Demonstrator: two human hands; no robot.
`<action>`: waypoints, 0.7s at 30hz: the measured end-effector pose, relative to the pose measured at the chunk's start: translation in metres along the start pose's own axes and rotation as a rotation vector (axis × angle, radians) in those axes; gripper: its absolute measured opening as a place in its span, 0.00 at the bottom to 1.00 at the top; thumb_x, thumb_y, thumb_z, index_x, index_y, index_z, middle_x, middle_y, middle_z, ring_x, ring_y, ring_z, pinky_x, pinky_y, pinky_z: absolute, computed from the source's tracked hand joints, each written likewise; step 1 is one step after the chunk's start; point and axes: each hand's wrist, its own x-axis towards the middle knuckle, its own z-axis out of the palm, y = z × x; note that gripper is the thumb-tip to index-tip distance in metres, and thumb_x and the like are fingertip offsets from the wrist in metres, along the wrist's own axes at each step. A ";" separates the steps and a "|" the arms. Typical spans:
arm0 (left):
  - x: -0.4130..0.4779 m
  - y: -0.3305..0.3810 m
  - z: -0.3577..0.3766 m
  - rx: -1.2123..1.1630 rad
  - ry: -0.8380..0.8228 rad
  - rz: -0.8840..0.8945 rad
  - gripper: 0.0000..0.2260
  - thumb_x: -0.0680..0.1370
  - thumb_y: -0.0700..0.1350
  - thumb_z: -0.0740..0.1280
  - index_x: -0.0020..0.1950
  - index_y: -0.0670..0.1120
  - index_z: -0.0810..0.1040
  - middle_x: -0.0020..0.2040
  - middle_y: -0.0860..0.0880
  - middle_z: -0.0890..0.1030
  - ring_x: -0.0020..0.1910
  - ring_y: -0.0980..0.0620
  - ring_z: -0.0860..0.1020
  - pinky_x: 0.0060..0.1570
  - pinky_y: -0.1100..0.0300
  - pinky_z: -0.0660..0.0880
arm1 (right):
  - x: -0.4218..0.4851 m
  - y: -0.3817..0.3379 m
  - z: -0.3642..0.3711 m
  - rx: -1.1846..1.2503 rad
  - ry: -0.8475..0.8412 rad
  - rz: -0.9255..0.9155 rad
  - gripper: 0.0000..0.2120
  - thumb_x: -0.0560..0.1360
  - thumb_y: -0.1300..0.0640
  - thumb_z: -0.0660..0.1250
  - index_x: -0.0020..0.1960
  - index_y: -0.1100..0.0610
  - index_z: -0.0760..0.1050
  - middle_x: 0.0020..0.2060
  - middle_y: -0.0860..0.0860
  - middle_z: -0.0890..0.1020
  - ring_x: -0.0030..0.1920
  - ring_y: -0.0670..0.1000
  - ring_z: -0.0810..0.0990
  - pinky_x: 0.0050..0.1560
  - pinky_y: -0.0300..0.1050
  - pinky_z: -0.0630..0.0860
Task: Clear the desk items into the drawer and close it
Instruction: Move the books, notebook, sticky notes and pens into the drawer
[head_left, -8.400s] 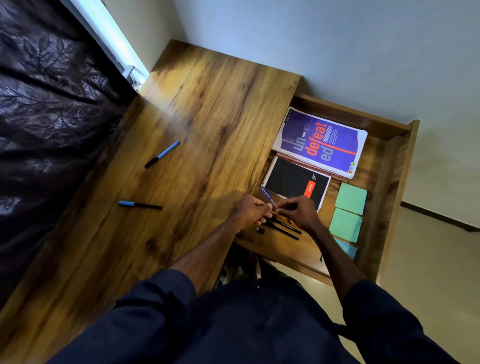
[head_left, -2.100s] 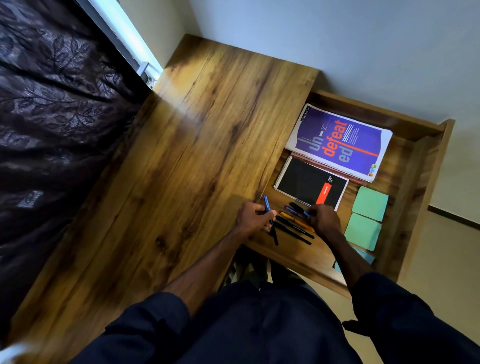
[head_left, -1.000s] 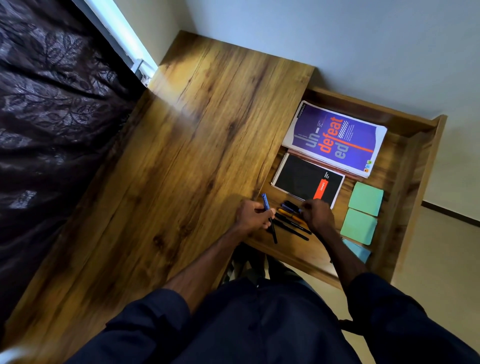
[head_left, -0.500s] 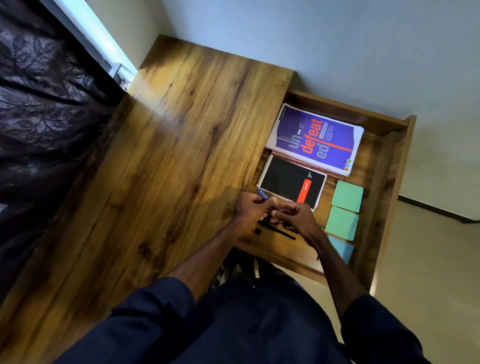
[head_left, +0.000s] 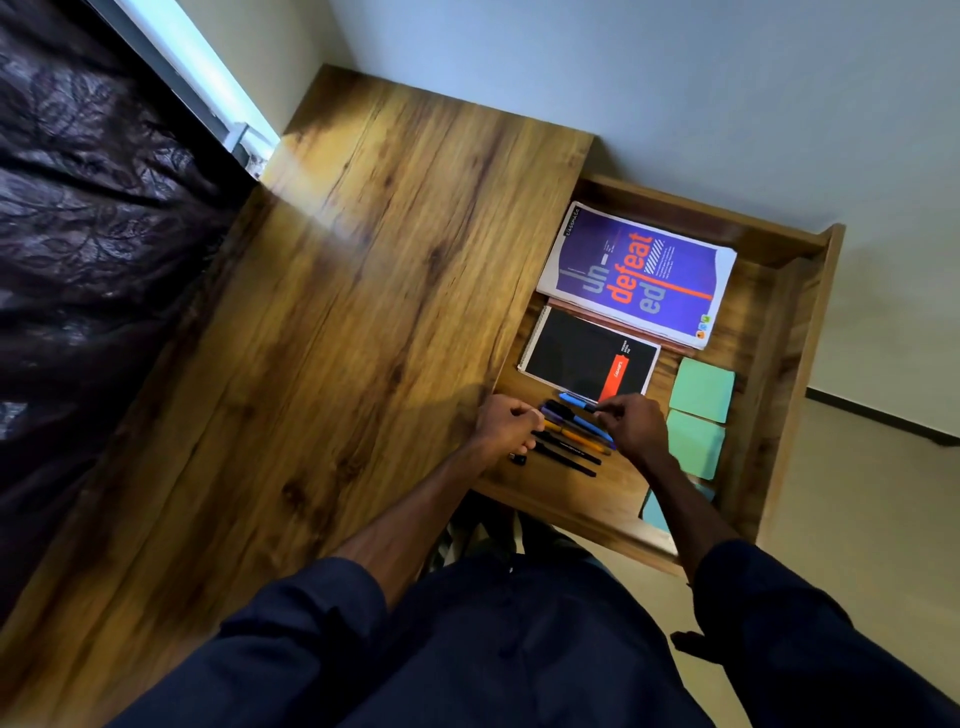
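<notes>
A pale wall stood behind the wood-grain surface (head_left: 363, 312), and the open wooden drawer (head_left: 779, 322) jutted out at its right side. Inside lay a purple paperback book (head_left: 634, 275), a black spiral notebook (head_left: 582, 358), mint-green sticky pads (head_left: 701, 382) and a row of dark and orange pens (head_left: 569, 447). The right grip (head_left: 631, 426) was pinched on the end of a slim blue pen (head_left: 574, 399) lying just beside the notebook's near edge. The left grip (head_left: 506, 426) was curled at the other ends of the row; whether it was clamped on a pen I could not tell. A small black cap (head_left: 517, 459) lay loose near that hand. The likely trouble was rolling: the pens were round and unrestrained, so a hard shove on the drawer would probably scatter them or send the cap sliding. The purple book seemed to rest on something beneath it, so it might ride high and catch the surface's underside. Fingers left inside could also be nipped when the drawer closed.
</notes>
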 end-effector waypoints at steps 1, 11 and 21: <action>0.000 -0.001 0.000 0.001 -0.004 -0.002 0.07 0.80 0.44 0.70 0.54 0.43 0.84 0.47 0.45 0.87 0.37 0.54 0.83 0.33 0.63 0.80 | 0.001 -0.002 0.002 -0.031 0.010 -0.003 0.08 0.74 0.55 0.73 0.52 0.53 0.87 0.45 0.50 0.88 0.43 0.49 0.84 0.45 0.44 0.80; 0.001 -0.011 -0.006 -0.020 -0.035 -0.001 0.09 0.81 0.43 0.68 0.58 0.41 0.82 0.49 0.46 0.86 0.39 0.53 0.83 0.35 0.63 0.81 | 0.006 -0.016 0.016 -0.259 -0.014 0.046 0.06 0.77 0.56 0.70 0.50 0.55 0.85 0.44 0.56 0.85 0.44 0.58 0.82 0.40 0.45 0.73; -0.001 -0.013 -0.008 -0.035 -0.035 -0.020 0.09 0.81 0.41 0.68 0.59 0.40 0.82 0.51 0.44 0.86 0.36 0.54 0.82 0.30 0.67 0.78 | 0.011 -0.016 0.025 -0.265 -0.038 0.068 0.06 0.77 0.56 0.70 0.50 0.57 0.84 0.43 0.54 0.82 0.40 0.51 0.77 0.39 0.45 0.74</action>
